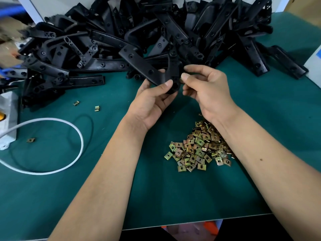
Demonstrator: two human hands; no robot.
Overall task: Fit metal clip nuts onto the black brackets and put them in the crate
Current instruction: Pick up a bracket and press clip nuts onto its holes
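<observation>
Bracket heap [156,32] blocking far side, clip nut pile [199,146] near right, cable loop [52,146] left, open mat [156,197] in front

White cable [76,134] looped on green mat [156,197]

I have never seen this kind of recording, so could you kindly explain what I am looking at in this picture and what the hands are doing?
There is no machine here: a person works with bare hands, and the one picture comes from a camera worn on their head, looking down at a green table. The left hand grips a black bracket at its bend. The right hand pinches at the bracket's end; whatever it holds there is hidden by the fingers. Behind lies a big heap of brackets. Under the right forearm sits a pile of clip nuts, small brass-coloured squares, and a few stray nuts lie to the left. A white cable loops from a white box at the left edge. No crate is in view.
</observation>
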